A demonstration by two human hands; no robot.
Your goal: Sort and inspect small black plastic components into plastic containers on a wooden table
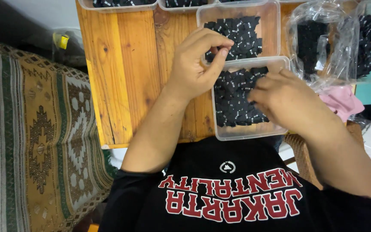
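Meanwhile the left hand pinches shut just beside the near tub of black tags, where the blurred right hand rests, its grip unclear.

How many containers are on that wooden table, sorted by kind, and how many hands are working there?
Clear plastic tubs of small black pieces: 5, counting the near tub, the far tub and three cut off at the top edge.
Clear plastic bags of black pieces: 2.
Hands: 2, left hand, right hand.
Total: 9.
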